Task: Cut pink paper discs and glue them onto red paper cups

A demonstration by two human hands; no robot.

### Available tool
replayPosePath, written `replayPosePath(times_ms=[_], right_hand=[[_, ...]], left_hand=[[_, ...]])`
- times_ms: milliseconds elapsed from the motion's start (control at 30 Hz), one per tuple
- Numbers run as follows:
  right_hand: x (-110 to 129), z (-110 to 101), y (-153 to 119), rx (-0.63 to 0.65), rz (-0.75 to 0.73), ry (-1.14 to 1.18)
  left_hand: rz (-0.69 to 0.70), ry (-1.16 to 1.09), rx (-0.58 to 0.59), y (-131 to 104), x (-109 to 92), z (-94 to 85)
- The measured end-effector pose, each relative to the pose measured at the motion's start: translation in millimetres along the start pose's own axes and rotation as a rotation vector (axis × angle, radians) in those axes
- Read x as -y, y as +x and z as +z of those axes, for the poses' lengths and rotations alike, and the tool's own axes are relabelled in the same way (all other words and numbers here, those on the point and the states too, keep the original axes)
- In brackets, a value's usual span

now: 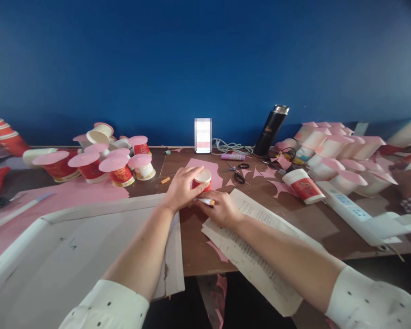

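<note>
Upright on a pink paper sheet (217,170) stands a red paper cup (204,176), its white rim facing up. My left hand (185,186) is wrapped round the cup from the left, thumb across its front. Close beside it, my right hand (221,209) has its fingers closed on a white pen-like stick (205,201) with an orange-brown end, lying just in front of the cup. The fingertips of my right hand are partly hidden near the cup's base.
Cups with pink discs (118,164) stand left; more cups (339,141) crowd the right. Scissors (239,173), a glue stick (233,156), a black flask (270,130), a phone (203,135), a tipped red cup (304,186), a power strip (349,210) and printed sheets (260,246) lie around.
</note>
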State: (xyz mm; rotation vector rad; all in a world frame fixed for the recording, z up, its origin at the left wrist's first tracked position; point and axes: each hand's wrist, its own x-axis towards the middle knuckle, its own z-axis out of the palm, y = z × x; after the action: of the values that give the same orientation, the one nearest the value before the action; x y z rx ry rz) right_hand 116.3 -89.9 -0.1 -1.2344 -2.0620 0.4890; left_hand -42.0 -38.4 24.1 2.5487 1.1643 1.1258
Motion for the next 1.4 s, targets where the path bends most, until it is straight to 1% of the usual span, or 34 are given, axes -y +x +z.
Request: replayPosePath(times_ms=[133, 400, 533, 700, 1000, 1400], right_hand=[[0, 1, 0, 0.003, 0.004, -0.018], [-1, 1, -1, 0.007, -0.032, -0.051], [-1, 0, -2, -0.01, -0.047, -0.063], [-1, -5, -8, -0.032, -0.057, -0.046], [-1, -12, -12, 0.001, -0.054, -0.061], [-3, -24, -17, -0.005, -0.019, -0.047]], left_hand=[[0.001, -0.001, -0.006, 0, 1, 0.2], [0.005, 0.001, -0.003, 0, 1, 0.3], [0.005, -0.005, 0.002, 0, 1, 0.2], [0.013, -0.004, -0.016, 0, 2, 1.2], [0.001, -0.007, -0.013, 1, 0, 0.2], [0.001, -0.013, -0.012, 0, 0, 0.1]])
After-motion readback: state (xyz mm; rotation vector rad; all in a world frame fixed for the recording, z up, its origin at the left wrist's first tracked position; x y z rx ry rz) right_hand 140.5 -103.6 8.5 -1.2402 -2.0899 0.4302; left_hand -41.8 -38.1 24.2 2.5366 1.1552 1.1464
